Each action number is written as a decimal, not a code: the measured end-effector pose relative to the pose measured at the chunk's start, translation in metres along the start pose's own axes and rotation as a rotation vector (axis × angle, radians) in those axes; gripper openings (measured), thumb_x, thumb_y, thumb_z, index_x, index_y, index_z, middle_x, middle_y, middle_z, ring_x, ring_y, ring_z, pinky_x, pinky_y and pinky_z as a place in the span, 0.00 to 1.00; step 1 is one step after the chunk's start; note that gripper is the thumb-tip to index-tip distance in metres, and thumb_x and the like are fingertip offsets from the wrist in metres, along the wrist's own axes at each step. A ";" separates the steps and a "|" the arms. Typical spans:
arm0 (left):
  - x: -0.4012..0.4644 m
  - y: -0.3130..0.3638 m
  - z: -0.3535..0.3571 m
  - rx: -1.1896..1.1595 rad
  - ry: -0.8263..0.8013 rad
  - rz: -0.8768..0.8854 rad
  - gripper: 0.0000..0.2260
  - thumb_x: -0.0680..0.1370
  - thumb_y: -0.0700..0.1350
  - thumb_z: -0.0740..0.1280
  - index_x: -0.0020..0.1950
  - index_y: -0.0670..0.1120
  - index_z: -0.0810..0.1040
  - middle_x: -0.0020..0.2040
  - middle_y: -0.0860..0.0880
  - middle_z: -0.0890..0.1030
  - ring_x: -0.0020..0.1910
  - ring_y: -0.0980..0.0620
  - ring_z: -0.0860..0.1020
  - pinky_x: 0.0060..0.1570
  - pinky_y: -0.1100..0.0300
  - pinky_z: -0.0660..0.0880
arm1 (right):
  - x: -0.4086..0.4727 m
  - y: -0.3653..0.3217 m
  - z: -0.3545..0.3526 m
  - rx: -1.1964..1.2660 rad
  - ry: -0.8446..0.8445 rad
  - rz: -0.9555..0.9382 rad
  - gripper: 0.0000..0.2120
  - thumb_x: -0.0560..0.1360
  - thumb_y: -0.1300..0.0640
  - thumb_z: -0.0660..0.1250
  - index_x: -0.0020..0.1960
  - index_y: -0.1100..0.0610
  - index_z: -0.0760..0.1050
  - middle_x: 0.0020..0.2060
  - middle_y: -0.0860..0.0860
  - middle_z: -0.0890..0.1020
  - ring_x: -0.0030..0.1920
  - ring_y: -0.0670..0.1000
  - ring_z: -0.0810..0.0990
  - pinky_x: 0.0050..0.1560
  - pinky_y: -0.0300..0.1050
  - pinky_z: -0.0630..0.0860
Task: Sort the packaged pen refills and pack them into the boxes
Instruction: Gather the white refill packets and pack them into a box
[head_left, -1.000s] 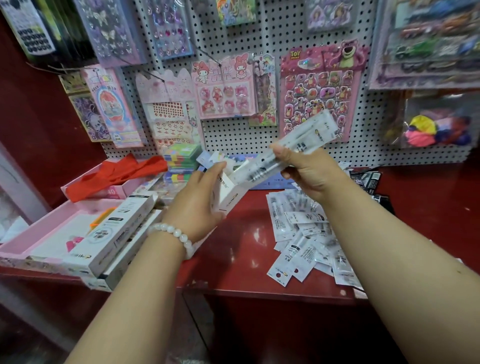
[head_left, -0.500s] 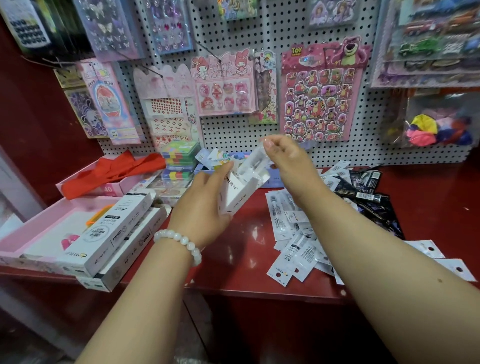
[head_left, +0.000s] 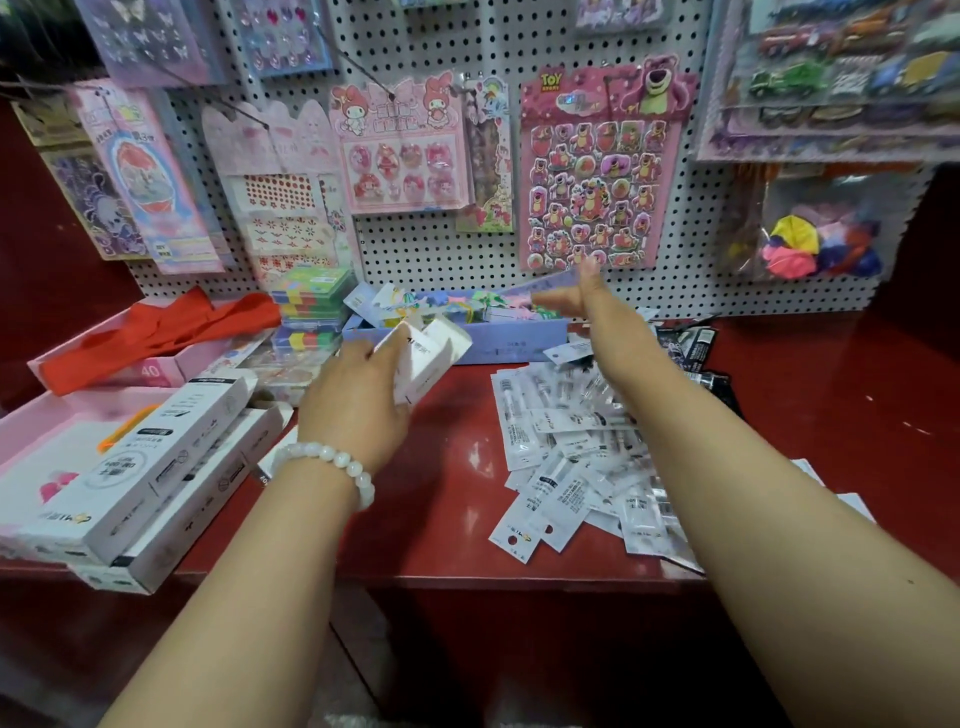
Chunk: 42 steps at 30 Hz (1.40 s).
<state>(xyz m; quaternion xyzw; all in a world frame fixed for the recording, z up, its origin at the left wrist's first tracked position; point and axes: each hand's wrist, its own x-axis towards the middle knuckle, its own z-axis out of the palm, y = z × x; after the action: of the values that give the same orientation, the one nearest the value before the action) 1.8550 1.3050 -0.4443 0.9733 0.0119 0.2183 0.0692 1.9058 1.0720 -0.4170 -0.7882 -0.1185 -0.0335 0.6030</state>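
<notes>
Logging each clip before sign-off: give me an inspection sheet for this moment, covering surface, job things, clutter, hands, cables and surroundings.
Surface: glossy red counter.
Job's things: loose heap of packaged pen refills at right; small white box held up; two long white boxes stacked at left.
Clutter: red cloth in pink tray; coloured stacked cases; lilac display box; black packets.
Hands: left hand grips the small white box; right hand open, blurred, holding nothing.
Cables: nothing seen.
Surroundings: white pegboard hung with sticker sheets; bag of balloons.
</notes>
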 end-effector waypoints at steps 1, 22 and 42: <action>0.003 -0.003 0.008 0.009 -0.035 -0.019 0.33 0.69 0.42 0.70 0.72 0.50 0.63 0.60 0.41 0.73 0.59 0.38 0.72 0.54 0.46 0.73 | 0.002 0.007 -0.010 0.002 0.023 0.063 0.34 0.79 0.36 0.38 0.55 0.51 0.79 0.63 0.51 0.77 0.63 0.51 0.72 0.66 0.51 0.62; 0.064 0.138 0.051 -0.282 -0.874 -0.380 0.16 0.83 0.50 0.52 0.62 0.42 0.71 0.47 0.42 0.83 0.50 0.48 0.78 0.49 0.58 0.73 | -0.005 0.078 -0.006 -0.178 -0.178 0.298 0.40 0.69 0.25 0.40 0.40 0.51 0.82 0.46 0.50 0.84 0.53 0.52 0.80 0.60 0.52 0.69; 0.041 0.072 0.076 -0.823 -0.404 -0.557 0.10 0.74 0.39 0.67 0.51 0.34 0.77 0.45 0.36 0.80 0.45 0.41 0.79 0.44 0.52 0.76 | -0.042 0.051 0.019 -0.893 -0.311 -0.441 0.25 0.72 0.34 0.58 0.60 0.51 0.67 0.60 0.49 0.71 0.61 0.50 0.66 0.63 0.48 0.60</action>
<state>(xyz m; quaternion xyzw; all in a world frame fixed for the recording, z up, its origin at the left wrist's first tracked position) 1.9241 1.2258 -0.4852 0.8485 0.1696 -0.0133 0.5011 1.8747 1.0712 -0.4779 -0.9206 -0.3440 -0.0895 0.1618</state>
